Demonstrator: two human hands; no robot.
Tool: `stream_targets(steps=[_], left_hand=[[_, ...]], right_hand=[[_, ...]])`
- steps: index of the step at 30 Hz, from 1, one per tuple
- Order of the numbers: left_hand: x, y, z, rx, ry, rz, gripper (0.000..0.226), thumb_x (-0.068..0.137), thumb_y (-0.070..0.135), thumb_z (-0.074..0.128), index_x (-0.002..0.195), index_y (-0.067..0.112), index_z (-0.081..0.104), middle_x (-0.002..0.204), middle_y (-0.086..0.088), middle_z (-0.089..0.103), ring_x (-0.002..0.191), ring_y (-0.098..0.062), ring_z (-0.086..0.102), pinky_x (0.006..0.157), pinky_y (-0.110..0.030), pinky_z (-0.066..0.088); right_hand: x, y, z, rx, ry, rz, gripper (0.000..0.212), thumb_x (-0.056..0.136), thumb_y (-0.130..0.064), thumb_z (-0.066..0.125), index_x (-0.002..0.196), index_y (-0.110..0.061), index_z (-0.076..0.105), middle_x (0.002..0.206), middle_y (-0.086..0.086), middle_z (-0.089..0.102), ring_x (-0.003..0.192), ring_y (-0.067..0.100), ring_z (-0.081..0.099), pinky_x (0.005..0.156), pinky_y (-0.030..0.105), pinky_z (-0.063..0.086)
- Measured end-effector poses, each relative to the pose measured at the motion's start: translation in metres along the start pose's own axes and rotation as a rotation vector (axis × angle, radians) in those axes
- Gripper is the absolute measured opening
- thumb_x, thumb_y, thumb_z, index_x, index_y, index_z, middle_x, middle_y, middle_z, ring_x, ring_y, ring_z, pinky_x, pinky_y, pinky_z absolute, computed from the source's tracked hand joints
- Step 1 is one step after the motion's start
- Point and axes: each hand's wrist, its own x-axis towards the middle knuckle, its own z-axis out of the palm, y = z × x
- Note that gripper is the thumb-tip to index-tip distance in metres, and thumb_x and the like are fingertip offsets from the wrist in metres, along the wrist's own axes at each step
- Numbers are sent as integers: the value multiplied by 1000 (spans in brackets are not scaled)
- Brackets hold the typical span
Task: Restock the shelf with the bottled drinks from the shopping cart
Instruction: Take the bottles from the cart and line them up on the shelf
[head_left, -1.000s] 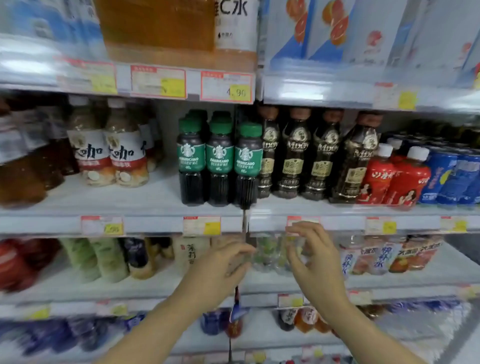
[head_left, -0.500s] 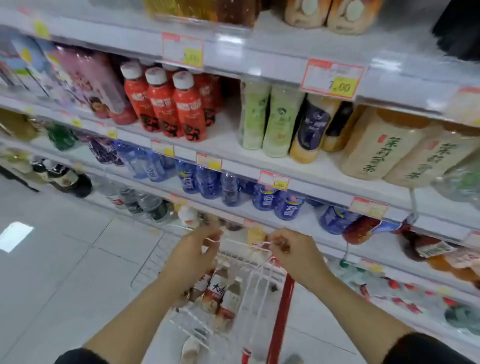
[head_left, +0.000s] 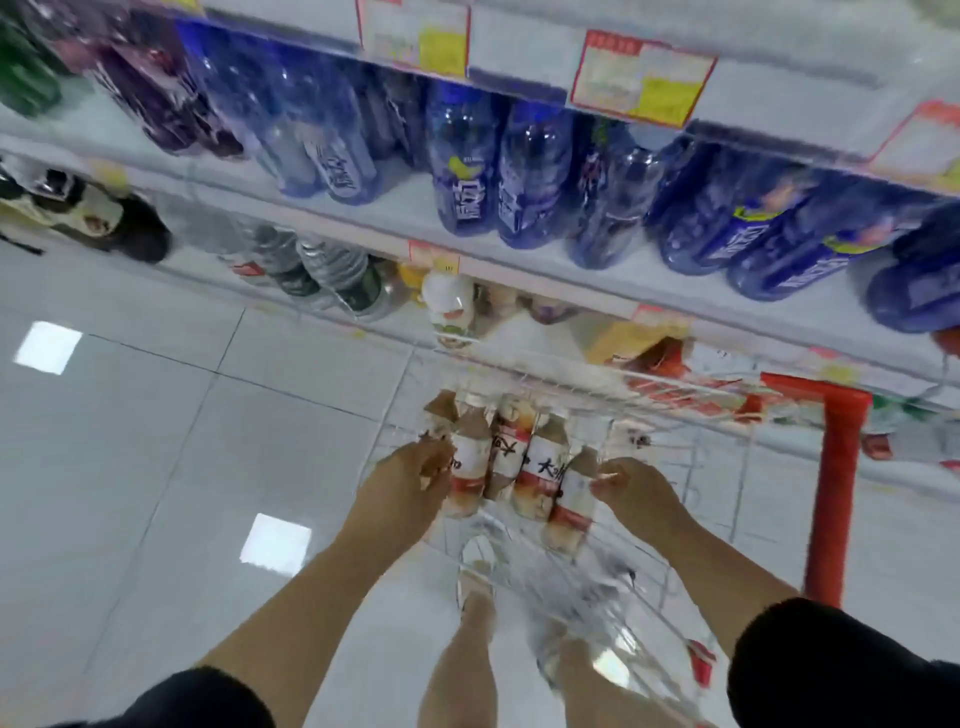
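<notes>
Head view. Clamping row of bottled drinks (head_left: 522, 467) between left hand (head_left: 408, 480) and right hand (head_left: 636, 488) inside shopping cart (head_left: 836, 493); likely bracing several for single lift.

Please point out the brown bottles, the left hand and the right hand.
brown bottles (head_left: 541, 461): head view, on one bottle's white label.
left hand (head_left: 401, 483): head view, back of the hand.
right hand (head_left: 638, 488): head view, back of the hand.

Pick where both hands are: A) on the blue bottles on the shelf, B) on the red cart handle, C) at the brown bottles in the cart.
C: the left hand and right hand flank the brown bottles inside the cart.
</notes>
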Motion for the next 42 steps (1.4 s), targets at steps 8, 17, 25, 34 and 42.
stream_targets(steps=[8,17,25,34,42], left_hand=[[77,-56,67,-82,-100,-168,43,86,17,57,127,19,49,117,0,61,101,-22,61,84,-42,54],[123,-86,124,100,-126,-269,76,74,36,67,139,20,31,135,-6,42,120,-27,45,100,-44,40],[126,-87,139,219,-90,-259,86,69,42,72,135,19,23,131,-8,32,121,-30,40,97,-40,37],[118,-92,147,106,-293,-64,89,73,23,75,139,24,15,119,-9,55,96,-21,62,76,-23,47],[112,-81,135,150,-188,-73,73,63,46,77,126,32,42,111,8,60,100,-16,58,83,-33,51]], right_hand=[[97,30,47,-79,41,120,37,88,-15,58,121,3,53,126,20,55,111,33,54,81,31,41],[178,67,93,114,44,353,72,91,-10,51,146,-2,5,126,23,53,106,39,57,74,38,51],[149,82,97,164,334,236,34,81,-11,66,111,-9,51,88,6,56,62,15,53,42,19,32],[94,86,109,394,458,187,39,71,-13,73,100,-25,50,99,2,57,81,16,54,64,25,45],[93,89,122,233,295,186,68,59,-21,84,101,-29,31,85,-7,53,82,18,54,71,31,44]])
